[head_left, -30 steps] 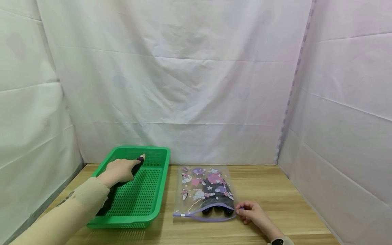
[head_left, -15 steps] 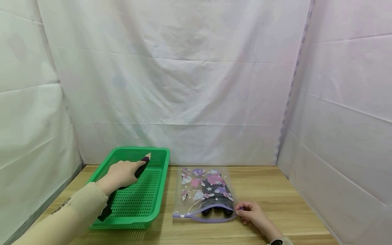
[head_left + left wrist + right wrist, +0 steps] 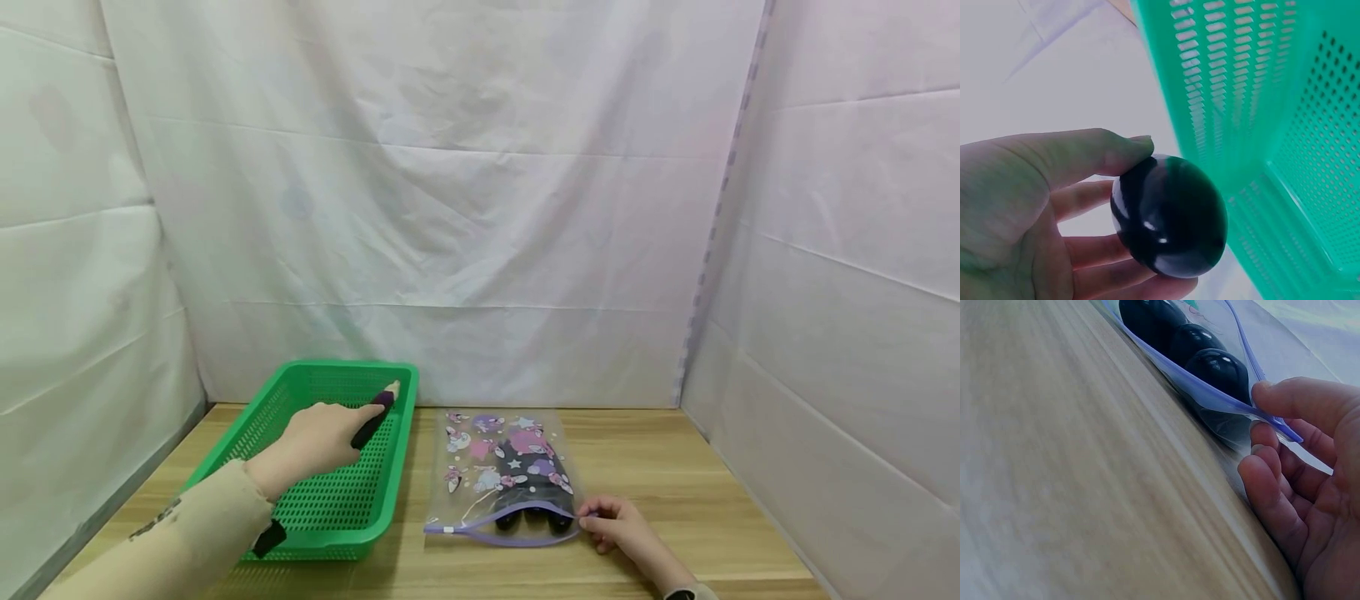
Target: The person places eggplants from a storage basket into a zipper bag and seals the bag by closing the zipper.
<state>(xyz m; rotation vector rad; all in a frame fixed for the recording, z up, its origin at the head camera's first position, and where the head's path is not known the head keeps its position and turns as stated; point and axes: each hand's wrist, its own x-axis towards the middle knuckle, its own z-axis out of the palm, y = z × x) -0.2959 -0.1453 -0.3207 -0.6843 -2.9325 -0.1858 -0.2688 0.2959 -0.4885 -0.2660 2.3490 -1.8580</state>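
Note:
My left hand (image 3: 318, 446) grips a long dark eggplant (image 3: 371, 427) above the green basket. The eggplant's pale stem end points away, and its blunt end shows beneath the sleeve. In the left wrist view, thumb and fingers curl round the glossy eggplant (image 3: 1172, 219), beside the basket wall. A clear zip bag (image 3: 461, 483) with pink and purple cartoon prints lies flat, its mouth gaping towards me. Three dark eggplants (image 3: 1219, 369) are inside, blunt ends at the opening. My right hand (image 3: 622, 533) pinches the right corner of the purple zip edge (image 3: 1275, 422) between thumb and finger.
The green perforated basket (image 3: 397, 475) stands on the left of the wooden table (image 3: 637, 450). White cloth (image 3: 450, 208) hangs behind and along both sides. A white slider (image 3: 448, 529) sits near the left end of the bag's zip.
My left hand has moved right with the eggplant, whose stem end now reaches the basket's right rim. The right hand keeps its pinch on the bag's corner.

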